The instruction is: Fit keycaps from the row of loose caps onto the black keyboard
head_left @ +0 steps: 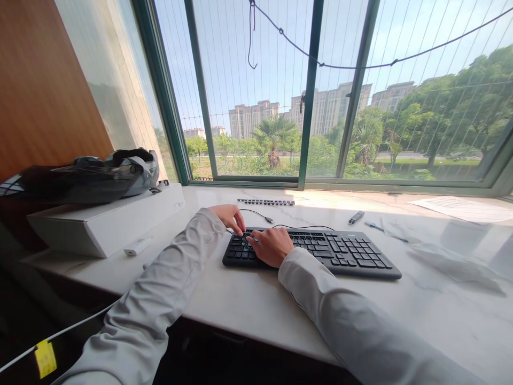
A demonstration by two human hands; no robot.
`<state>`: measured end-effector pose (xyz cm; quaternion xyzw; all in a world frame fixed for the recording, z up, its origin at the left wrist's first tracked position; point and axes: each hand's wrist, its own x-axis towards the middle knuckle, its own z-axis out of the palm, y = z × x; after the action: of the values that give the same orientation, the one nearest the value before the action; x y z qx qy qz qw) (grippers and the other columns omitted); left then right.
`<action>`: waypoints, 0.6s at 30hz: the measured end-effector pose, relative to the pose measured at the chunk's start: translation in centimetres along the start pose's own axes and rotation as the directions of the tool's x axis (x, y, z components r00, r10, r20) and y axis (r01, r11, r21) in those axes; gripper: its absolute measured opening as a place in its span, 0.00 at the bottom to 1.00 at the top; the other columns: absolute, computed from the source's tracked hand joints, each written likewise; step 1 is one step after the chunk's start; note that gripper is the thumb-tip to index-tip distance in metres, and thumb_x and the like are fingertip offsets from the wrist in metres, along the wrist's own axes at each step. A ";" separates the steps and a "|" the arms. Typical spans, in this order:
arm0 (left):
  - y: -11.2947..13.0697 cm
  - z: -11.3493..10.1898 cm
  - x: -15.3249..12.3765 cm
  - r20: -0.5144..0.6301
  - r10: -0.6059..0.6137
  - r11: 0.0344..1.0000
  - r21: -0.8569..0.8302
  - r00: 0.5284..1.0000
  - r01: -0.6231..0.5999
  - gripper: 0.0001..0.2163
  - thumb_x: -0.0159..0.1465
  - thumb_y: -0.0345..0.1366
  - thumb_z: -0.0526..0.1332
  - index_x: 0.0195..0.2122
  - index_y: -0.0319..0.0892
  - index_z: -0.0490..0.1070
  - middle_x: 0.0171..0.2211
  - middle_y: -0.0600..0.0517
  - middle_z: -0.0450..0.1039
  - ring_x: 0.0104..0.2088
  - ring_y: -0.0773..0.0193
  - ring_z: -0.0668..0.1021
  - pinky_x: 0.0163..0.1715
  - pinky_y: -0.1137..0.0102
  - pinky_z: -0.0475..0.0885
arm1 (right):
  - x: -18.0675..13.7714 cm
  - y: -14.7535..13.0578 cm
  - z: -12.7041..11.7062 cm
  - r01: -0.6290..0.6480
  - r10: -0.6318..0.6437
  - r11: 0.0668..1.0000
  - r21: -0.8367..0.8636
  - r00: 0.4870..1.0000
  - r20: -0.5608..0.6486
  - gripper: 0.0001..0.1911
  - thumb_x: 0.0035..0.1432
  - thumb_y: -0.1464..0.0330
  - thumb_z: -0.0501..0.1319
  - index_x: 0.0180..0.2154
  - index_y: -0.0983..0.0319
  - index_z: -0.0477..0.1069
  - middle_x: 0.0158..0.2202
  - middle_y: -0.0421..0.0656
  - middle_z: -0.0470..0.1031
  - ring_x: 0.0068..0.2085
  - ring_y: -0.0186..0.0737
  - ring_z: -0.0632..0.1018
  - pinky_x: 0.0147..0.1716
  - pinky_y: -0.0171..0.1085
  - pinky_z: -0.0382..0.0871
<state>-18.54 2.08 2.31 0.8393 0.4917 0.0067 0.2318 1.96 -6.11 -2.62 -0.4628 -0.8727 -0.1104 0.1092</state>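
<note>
A black keyboard [344, 251] lies on the white marble counter [248, 305] below the window. My left hand [229, 215] is at the keyboard's far left corner, fingers bent and pressed together, tips down on the top row of keys. My right hand [272, 246] rests curled over the left block of keys. It pinches a small thin pale tool whose tip pokes out toward the left hand. Both arms wear pale grey sleeves. A thin cable [260, 215] runs from behind the keyboard.
A dark strip of small key-like pieces [265, 202] lies by the window frame. At left stand a white box [108, 222] with a helmet [120, 171] on it and a small white stick [137, 246]. A dark pen-like object [356, 217] and papers [465, 209] lie to the right.
</note>
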 end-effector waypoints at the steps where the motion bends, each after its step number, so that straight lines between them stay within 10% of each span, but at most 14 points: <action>1: 0.0 0.0 0.0 -0.002 -0.002 1.000 0.008 1.000 0.002 0.19 0.46 0.43 0.70 0.37 0.39 0.79 0.35 0.51 0.79 0.35 0.63 0.75 0.36 0.76 0.63 | 0.0 0.0 0.0 0.001 -0.001 1.000 -0.001 1.000 -0.003 0.29 0.65 0.53 0.36 0.47 0.56 0.71 0.36 0.48 0.77 0.38 0.45 0.77 0.36 0.41 0.62; 18: -0.5 0.4 1.0 -0.034 0.024 0.997 0.069 0.999 -0.021 0.16 0.45 0.44 0.70 0.34 0.44 0.81 0.30 0.52 0.79 0.33 0.65 0.77 0.34 0.76 0.66 | -0.1 -0.1 -0.1 0.025 -0.025 1.000 0.006 1.000 -0.003 0.29 0.66 0.56 0.36 0.44 0.56 0.73 0.35 0.48 0.78 0.38 0.45 0.78 0.37 0.41 0.63</action>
<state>-18.33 2.96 1.52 0.8520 0.4861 0.0070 0.1942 1.97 -6.27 -2.59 -0.4513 -0.8786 -0.1099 0.1105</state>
